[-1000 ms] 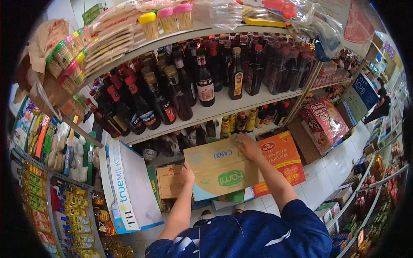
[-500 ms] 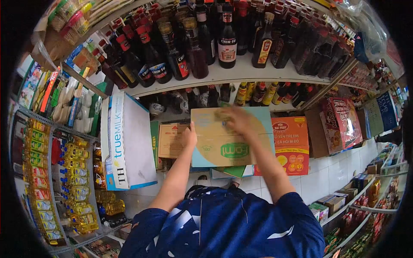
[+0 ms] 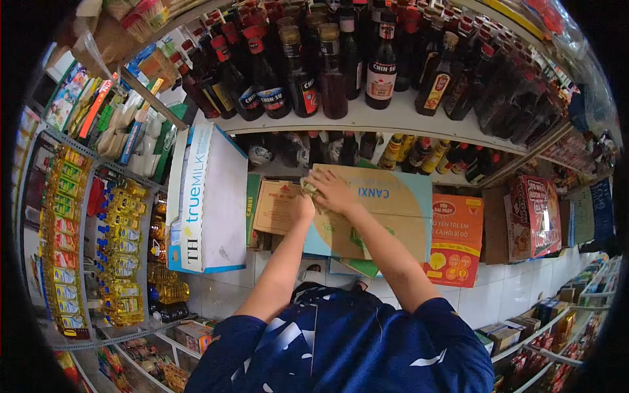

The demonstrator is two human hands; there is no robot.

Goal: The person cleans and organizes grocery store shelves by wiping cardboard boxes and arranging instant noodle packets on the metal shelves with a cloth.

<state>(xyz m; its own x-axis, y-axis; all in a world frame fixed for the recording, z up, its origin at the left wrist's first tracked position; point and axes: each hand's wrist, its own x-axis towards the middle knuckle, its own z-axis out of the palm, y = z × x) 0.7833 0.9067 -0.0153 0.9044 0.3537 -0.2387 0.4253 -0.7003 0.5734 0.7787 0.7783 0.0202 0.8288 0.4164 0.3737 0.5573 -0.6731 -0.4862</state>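
A blue-and-tan cardboard carton [image 3: 406, 216] with upside-down "CANXI" lettering lies in front of me below the bottle shelf. My left hand [image 3: 303, 206] is closed at its upper left edge, with the fingertips partly hidden. Across the top left of the same carton rests my right hand [image 3: 333, 191], its fingers bent over a small crumpled greenish-tan cloth [image 3: 310, 188]. The two hands almost meet at that cloth. Just left of the carton is a smaller brown box [image 3: 274, 206].
A white-and-blue TH true MILK box [image 3: 223, 203] stands on the left, and an orange box [image 3: 455, 242] on the right. Dark sauce bottles [image 3: 333, 78] line the shelf ahead. Cooking oil bottles [image 3: 121, 255] fill a rack at far left. White floor tiles [image 3: 491, 288] show at right.
My right hand has moved left across the carton with the cloth, towards my left hand. The carton appears slightly turned, and the whole view has shifted.
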